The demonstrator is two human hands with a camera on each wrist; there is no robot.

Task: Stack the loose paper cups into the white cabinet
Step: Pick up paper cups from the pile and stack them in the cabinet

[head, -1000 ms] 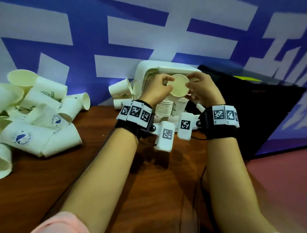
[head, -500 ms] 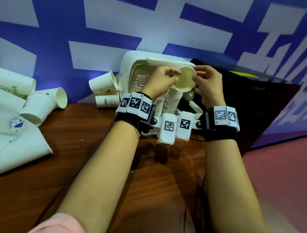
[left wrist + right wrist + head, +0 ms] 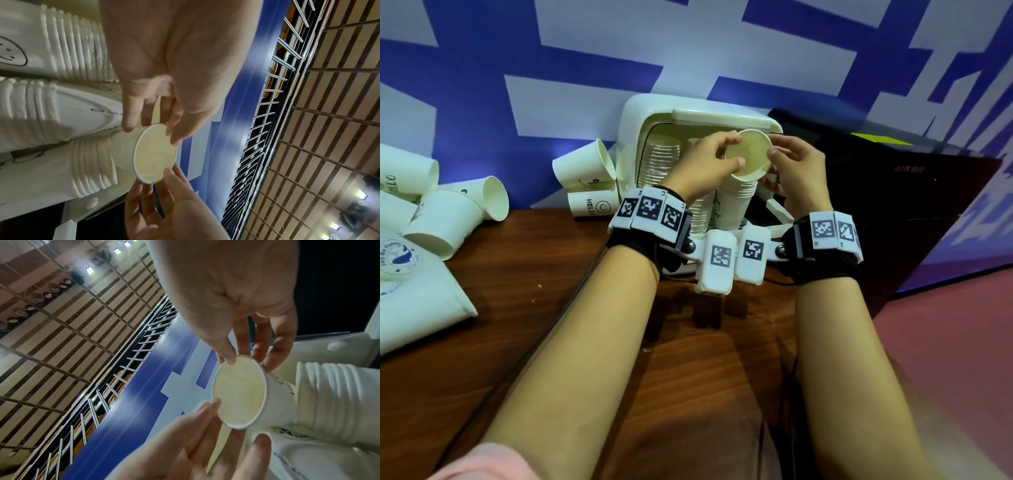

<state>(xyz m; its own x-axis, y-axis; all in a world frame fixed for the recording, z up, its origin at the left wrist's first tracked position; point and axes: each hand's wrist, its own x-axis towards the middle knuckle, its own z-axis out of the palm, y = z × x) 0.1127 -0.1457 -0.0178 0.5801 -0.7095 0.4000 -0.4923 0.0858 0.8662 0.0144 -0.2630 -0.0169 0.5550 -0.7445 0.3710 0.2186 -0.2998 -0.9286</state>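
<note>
Compared with the earlier frame, I see the top cup (image 3: 748, 155) seated deeper in the right-hand stack (image 3: 734, 202) inside the white cabinet (image 3: 633, 120) at the surface's (image 3: 551, 291) far edge. My left hand (image 3: 703, 164) and right hand (image 3: 796, 168) both pinch its rim. Loose cups (image 3: 585, 171) lie just left of the cabinet.

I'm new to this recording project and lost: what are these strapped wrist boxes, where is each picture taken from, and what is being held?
No machine here: a person works with bare hands, wearing cameras. One picture comes from the head, the others from each wrist, looking along the fingers. The left hand and right hand both pinch the rim of one paper cup, partly nested in a cup stack inside the white cabinet. Loose cups lie on the wooden table.
</note>
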